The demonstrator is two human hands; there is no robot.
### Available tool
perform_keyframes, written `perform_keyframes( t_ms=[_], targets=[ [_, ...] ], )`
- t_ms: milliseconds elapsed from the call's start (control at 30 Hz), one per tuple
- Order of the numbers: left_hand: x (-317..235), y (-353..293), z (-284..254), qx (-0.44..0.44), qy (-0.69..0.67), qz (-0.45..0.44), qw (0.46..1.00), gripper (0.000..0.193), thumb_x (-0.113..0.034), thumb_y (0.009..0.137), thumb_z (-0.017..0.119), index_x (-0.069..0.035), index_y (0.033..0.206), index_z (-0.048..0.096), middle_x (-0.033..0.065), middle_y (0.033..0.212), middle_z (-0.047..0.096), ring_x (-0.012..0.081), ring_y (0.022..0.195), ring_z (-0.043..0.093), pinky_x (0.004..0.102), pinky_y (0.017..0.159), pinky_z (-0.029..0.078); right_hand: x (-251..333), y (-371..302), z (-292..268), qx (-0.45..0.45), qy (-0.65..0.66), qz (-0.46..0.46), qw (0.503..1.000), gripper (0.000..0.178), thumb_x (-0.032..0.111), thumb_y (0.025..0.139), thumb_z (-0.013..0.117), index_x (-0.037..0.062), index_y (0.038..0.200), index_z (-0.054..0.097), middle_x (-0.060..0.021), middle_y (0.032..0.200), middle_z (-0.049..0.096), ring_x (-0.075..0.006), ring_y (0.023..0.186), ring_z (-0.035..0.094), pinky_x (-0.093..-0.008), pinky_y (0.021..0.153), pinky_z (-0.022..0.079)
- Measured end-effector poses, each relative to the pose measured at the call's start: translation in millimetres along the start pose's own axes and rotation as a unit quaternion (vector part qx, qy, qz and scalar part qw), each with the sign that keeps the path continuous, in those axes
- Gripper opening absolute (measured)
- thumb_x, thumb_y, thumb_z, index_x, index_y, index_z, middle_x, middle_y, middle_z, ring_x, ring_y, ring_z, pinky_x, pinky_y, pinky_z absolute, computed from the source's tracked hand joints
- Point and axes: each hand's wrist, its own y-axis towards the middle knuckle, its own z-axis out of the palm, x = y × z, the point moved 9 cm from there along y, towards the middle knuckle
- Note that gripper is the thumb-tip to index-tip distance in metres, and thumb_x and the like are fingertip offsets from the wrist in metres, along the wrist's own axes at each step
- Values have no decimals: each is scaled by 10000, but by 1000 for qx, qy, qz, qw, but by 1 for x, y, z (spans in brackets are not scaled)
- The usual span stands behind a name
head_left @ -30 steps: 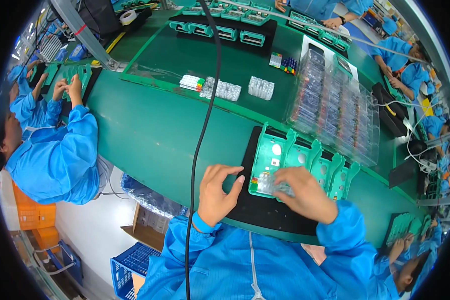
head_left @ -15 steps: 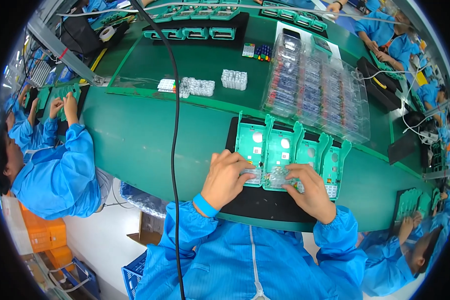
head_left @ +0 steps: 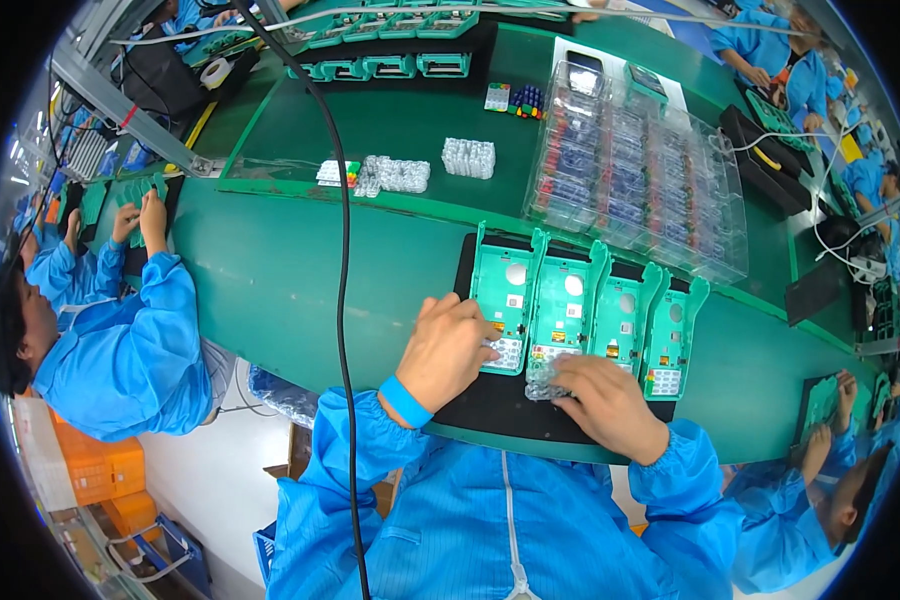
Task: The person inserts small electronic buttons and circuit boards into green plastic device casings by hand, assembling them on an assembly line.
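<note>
Four green plastic housings (head_left: 570, 285) lie side by side on a black mat (head_left: 515, 405), open sides up. White keypads with coloured keys sit at their near ends, such as the keypad (head_left: 663, 382) in the rightmost housing. My right hand (head_left: 610, 400) is closed on a clear, bumpy plastic piece (head_left: 542, 385) at the near end of the second housing. My left hand (head_left: 445, 345), with a blue wristband, has its fingers curled together at the leftmost housing's left edge, by its keypad (head_left: 504, 352). Whatever those fingertips grip is hidden.
Beyond the housings stands a clear tray (head_left: 705, 235) full of coloured key parts. Clear plastic stacks (head_left: 468, 158) and loose keypads (head_left: 335, 173) lie farther left. A black cable (head_left: 345, 300) hangs across the view. A co-worker (head_left: 120, 340) sits at left, others at right.
My right hand has drawn the clear plastic piece nearer and off the second housing's keypad, uncovering the keypads. My left hand's fingers have come closer together and shifted slightly left.
</note>
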Motion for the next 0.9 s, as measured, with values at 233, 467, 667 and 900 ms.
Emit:
perform_keyframes(
  t_ms=[233, 467, 667, 900],
  targets=[
    [3, 2, 9, 12, 7, -13, 1000, 65, -98, 758, 841, -95, 808, 799, 39, 849, 689, 260, 900, 619, 417, 835, 460, 5, -6, 11, 42, -28, 33, 998, 542, 60, 778, 846, 22, 1286, 662, -153, 1245, 687, -356, 1201, 658, -480, 1015, 532],
    [-15, 11, -14, 4, 39, 40, 998, 25, -67, 771, 800, -74, 762, 777, 65, 803, 697, 278, 851, 628, 425, 808, 476, -9, -4, -10, 48, 16, 64, 997, 526, 14, 800, 802, 18, 1302, 646, -148, 1230, 652, -350, 1132, 634, -451, 987, 532],
    [-9, 1, 6, 46, 36, 25, 998, 28, -73, 787, 793, -72, 768, 772, 79, 813, 709, 279, 848, 636, 423, 843, 500, -46, -34, -36, 58, 11, 184, 981, 540, -8, 794, 806, 32, 1312, 659, -162, 1259, 652, -388, 1151, 623, -474, 984, 523],
    [-67, 15, 18, -60, -91, 85, 990, 105, -94, 823, 798, -62, 919, 774, 90, 876, 701, 302, 869, 629, 415, 814, 503, -47, -45, -53, 14, 17, 217, 976, 516, -19, 762, 827, 27, 1256, 686, -150, 1250, 654, -378, 1176, 616, -451, 984, 527]
  ],
)
